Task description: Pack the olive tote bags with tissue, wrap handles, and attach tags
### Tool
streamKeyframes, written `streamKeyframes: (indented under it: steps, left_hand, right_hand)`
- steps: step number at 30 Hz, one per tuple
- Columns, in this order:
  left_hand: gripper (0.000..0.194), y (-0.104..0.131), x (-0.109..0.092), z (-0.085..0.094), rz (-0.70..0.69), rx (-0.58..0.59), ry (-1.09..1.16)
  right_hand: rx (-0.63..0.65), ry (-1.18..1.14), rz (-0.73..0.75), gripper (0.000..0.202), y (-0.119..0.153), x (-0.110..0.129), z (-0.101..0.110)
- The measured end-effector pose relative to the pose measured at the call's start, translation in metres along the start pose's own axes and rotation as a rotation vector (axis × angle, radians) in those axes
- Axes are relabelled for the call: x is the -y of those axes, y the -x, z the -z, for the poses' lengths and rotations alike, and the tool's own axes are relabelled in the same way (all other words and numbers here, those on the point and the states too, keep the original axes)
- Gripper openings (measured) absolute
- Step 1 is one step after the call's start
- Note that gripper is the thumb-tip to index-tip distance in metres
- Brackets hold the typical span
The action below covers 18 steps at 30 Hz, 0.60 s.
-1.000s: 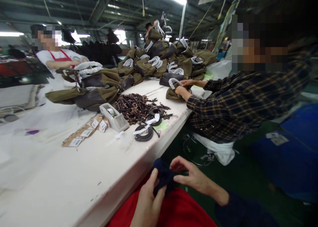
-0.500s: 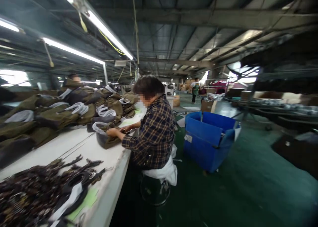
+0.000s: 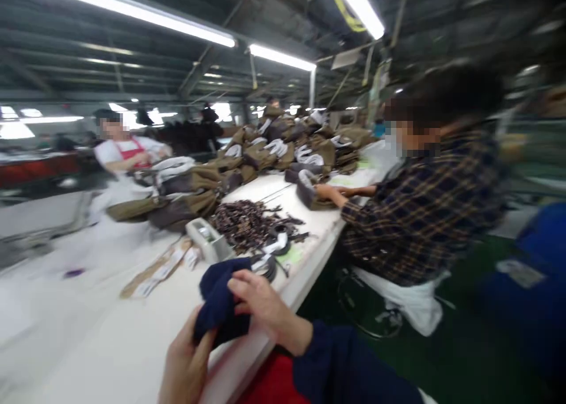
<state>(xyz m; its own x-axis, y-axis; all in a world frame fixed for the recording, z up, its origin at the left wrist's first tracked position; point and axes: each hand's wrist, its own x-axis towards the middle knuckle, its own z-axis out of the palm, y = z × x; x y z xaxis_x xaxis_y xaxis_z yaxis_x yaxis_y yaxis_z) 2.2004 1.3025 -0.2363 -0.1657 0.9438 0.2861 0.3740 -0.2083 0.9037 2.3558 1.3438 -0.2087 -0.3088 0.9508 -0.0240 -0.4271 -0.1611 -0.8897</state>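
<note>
A navy blue cloth piece (image 3: 219, 298), bunched or folded, is held between my two hands over the white table's near edge. My left hand (image 3: 188, 354) grips its lower left side, with the thumb towards me. On the upper right side, the bent fingers of my right hand (image 3: 263, 306) close on the cloth. What kind of item it is, I cannot tell. Just beyond it lie black tape rolls (image 3: 265, 268) and a grey tape dispenser (image 3: 207, 242).
Beyond the dispenser is a heap of dark brown straps or buckles (image 3: 247, 221). Olive and dark brown bags (image 3: 274, 150) with white handles are piled further back. A co-worker in a plaid shirt (image 3: 424, 203) sits at right; another in a red apron (image 3: 128, 150) stands at left.
My view has swung left and down. My two hands and the navy cloth have come into sight, and the plaid-shirted co-worker now appears further right.
</note>
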Motion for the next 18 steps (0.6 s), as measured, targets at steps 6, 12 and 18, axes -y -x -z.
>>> streamKeyframes:
  steps: [6,12,18]
  left_hand:
    - [0.027,-0.025,-0.015,-0.006,0.097,-0.012,0.186]
    - [0.022,-0.042,-0.024,-0.035,0.029,0.007,0.244]
    - [0.034,-0.043,-0.036,-0.029,0.217,0.158,0.553]
  right_hand:
    - [0.041,0.272,0.146,0.050,0.008,-0.004,0.012]
    - [-0.082,0.578,0.334,0.024,-0.010,-0.008,0.015]
    - [-0.376,0.521,0.576,0.023,-0.008,0.022,0.038]
